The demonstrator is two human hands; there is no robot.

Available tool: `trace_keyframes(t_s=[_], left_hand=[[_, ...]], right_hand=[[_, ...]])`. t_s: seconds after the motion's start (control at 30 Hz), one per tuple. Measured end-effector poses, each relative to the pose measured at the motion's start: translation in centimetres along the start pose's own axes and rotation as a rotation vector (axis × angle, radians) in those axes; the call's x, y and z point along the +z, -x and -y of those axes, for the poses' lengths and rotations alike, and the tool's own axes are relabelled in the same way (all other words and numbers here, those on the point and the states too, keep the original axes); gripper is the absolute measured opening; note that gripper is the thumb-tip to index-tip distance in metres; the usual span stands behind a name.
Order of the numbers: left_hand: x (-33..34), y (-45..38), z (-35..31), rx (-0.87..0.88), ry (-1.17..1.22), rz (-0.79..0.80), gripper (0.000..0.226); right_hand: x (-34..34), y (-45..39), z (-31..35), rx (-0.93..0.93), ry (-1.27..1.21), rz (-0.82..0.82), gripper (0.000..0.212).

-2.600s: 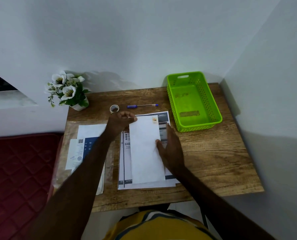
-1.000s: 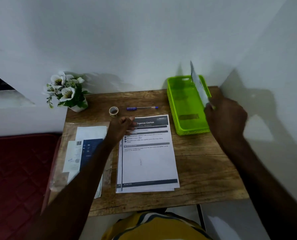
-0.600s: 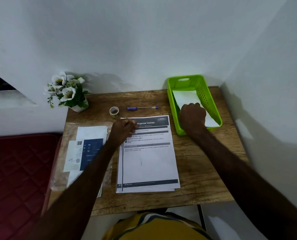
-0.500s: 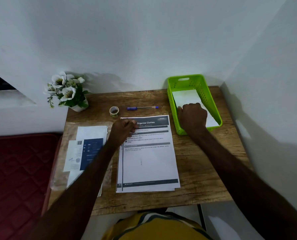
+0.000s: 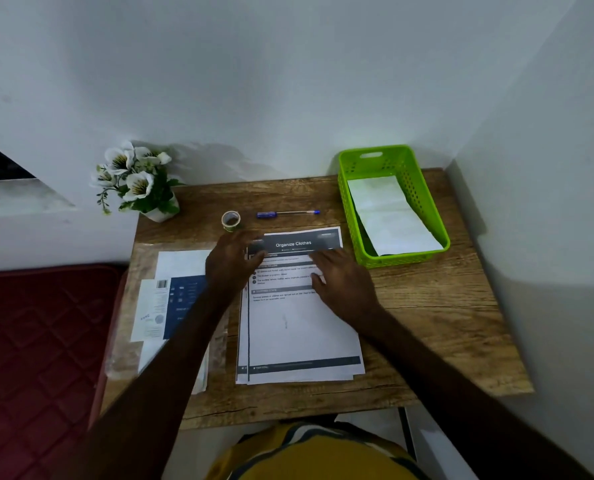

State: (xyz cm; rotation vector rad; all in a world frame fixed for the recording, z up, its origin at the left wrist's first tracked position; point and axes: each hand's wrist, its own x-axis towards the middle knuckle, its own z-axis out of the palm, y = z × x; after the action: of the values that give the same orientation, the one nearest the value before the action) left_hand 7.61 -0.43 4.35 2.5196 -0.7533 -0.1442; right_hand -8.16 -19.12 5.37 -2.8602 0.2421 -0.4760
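Note:
A stack of printed sheets, the top one headed "Organize Clothes", lies in the middle of the wooden table. My left hand touches the stack's top left corner with its fingers spread. My right hand rests on the right side of the top sheet, fingers straight and pointing toward its upper right corner. The sheet's top edge looks slightly raised. A folded white paper lies inside the green perforated basket at the table's back right.
A blue pen and a small tape roll lie just behind the stack. A pot of white flowers stands at the back left. A clear sleeve with papers lies left of the stack. Walls close the back and right; a red mattress is left.
My right hand carried the folded white paper to the green basket, left it inside, then came back onto the printed stack. My left hand stayed at the stack's top left corner.

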Motion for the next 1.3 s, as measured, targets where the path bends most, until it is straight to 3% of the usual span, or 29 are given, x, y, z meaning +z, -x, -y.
trace_keyframes(t_s=[0.13, 0.33, 0.63, 1.07, 1.3], left_hand=[[-0.9, -1.3, -0.7, 0.057, -0.046, 0.173, 0.073], [-0.1, -2.1, -0.1, 0.154, -0.09, 0.315, 0.082], [-0.5, -3.6, -0.8, 0.145, -0.134, 0.392, 0.085], [-0.9, -6.9, -2.0, 0.115, -0.256, 0.558, 0.097], [-0.8, -6.9, -1.6, 0.116, -0.221, 0.527, 0.092]], right_hand=[[-0.1, -4.4, -0.7, 0.083, -0.083, 0.256, 0.059], [1.7, -7.7, -1.9, 0.013, -0.05, 0.498, 0.069], [2.0, -9.7, -2.4, 0.065, -0.128, 0.584, 0.082], [2.0, -12.2, -2.6, 0.114, -0.082, 0.734, 0.074], [2.0, -12.5, -2.6, 0.128, -0.094, 0.753, 0.072]])
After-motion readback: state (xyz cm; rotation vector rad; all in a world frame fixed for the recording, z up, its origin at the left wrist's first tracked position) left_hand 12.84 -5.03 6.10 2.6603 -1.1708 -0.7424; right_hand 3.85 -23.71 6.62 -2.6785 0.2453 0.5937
